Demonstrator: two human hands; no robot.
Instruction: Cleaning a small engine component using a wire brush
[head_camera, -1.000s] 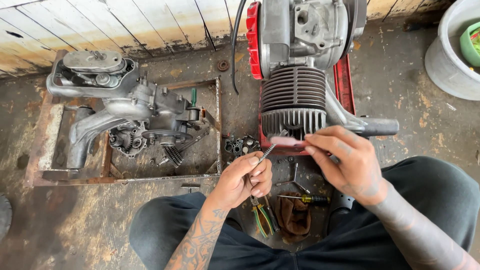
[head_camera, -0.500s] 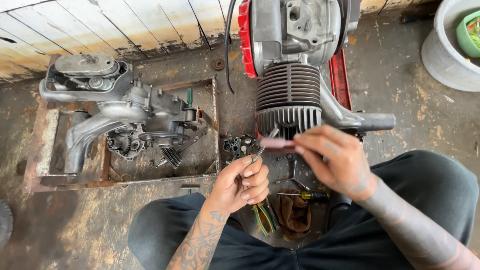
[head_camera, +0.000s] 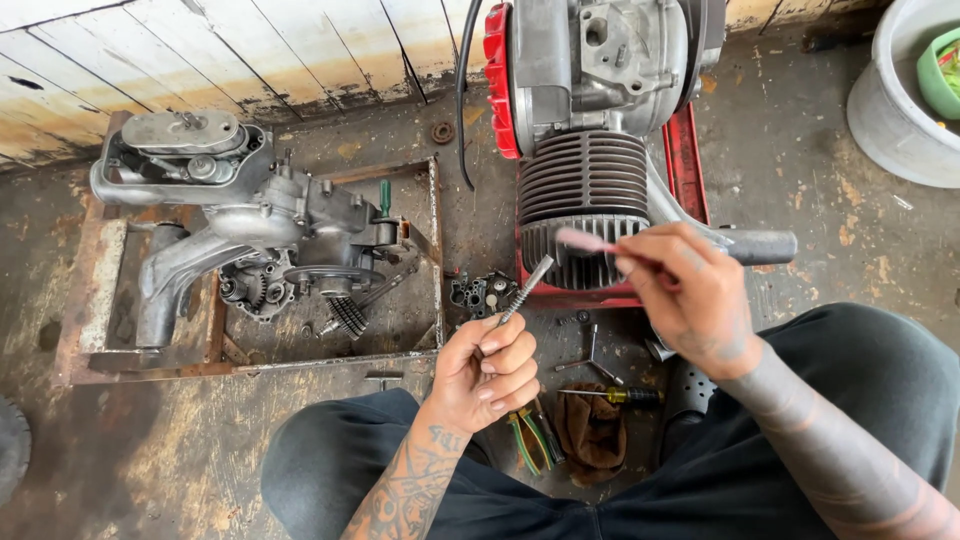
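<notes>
- The left hand, lower centre of the frame, is clenched around a thin grey metal rod, likely a round file or stud, whose free end slants up and to the right towards the engine.
- The right hand, right of centre, pinches a small pink-handled brush between thumb and fingertips; the brush tip lies against the lower edge of the dark finned cylinder.
- The cylinder belongs to the grey engine with a red fan cover at top centre, which sits on a red metal stand.
- Judging by this, the step in hand looks like cleaning or brushing at the cylinder's lower fins; the next move would call for steady, light strokes with the rod held clear.
- Count: two engines in view, the second a bare grey engine casing lying in a rusty steel frame at the left.
- One small black carburettor-like part lies between the frame and the stand.
- On the floor by the knees: one yellow-handled screwdriver, one pair of green-handled pliers, one brown rag.
- One grey bucket stands at the upper right.
</notes>
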